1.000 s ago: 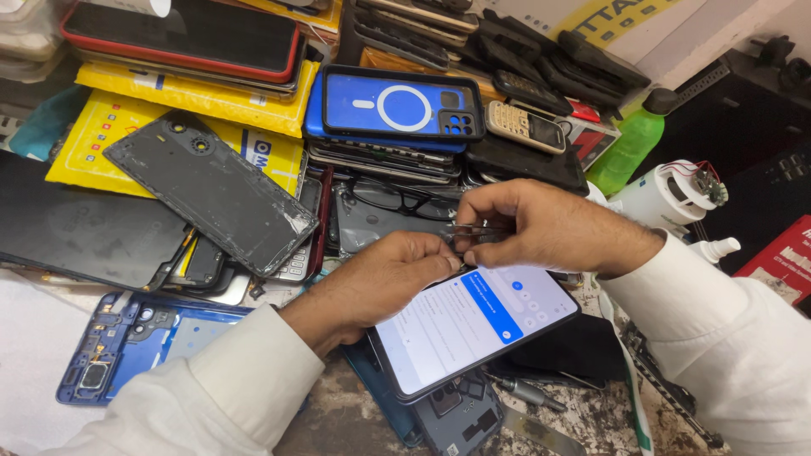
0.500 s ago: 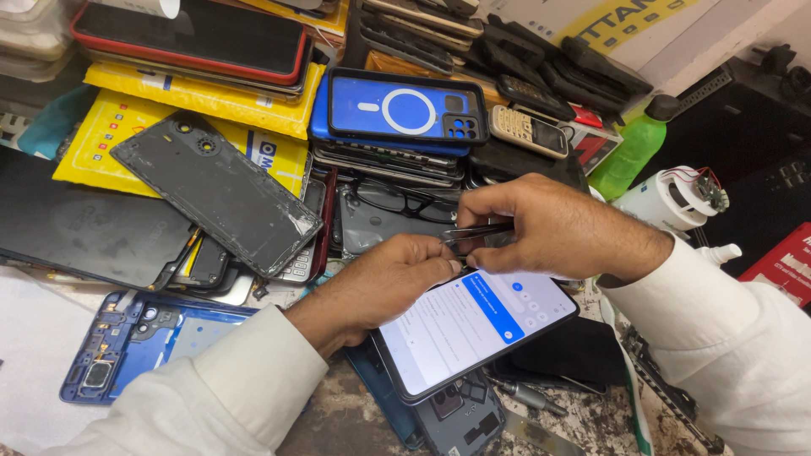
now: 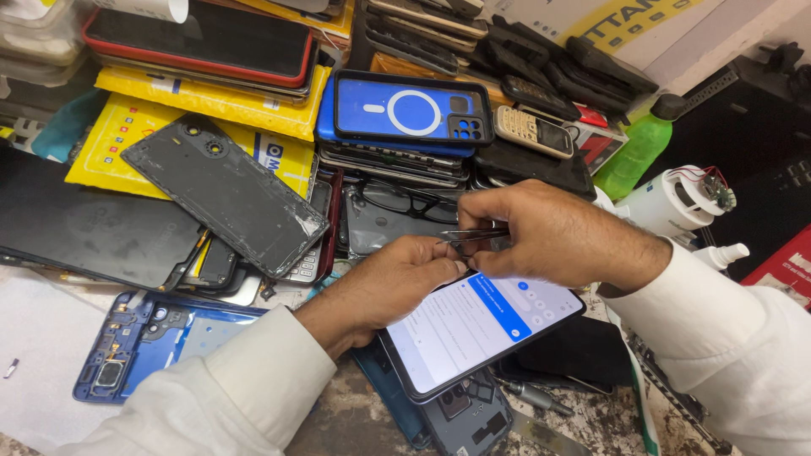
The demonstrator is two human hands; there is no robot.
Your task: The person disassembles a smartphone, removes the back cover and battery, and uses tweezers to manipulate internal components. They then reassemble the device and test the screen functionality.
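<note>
change: view sits closer than a moment ago; both hands keep the same pose over the lit phone, tweezers barely shifted toward the left fingertips
meaning: looks like fine work at the phone's top edge, nothing lifted clear that I can see
left hand (image 3: 397, 283): 1, fingers curled together on the upper edge of the smartphone (image 3: 481, 333), steadying it
right hand (image 3: 549, 232): 1, thumb and forefinger clamped on the tweezers (image 3: 475, 237)
tweezers: 1 pair, dark metal, tips together, pointing at the left fingertips; cannot tell if anything is between the tips
smartphone: 1 lit, white-and-blue screen, tilted, above the bench, resting on dark parts
blue frame (image 3: 144, 342): 1, bare midframe, lower left on the white mat (image 3: 42, 355)
back cover (image 3: 224, 190): 1 grey, loose, on the yellow packets (image 3: 211, 101)
blue case (image 3: 410, 110): 1, on top of a phone stack
keypad phone (image 3: 532, 131): 1, small, beige
green bottle (image 3: 638, 152): 1
white bottles (image 3: 667, 203): 2, at right
</note>
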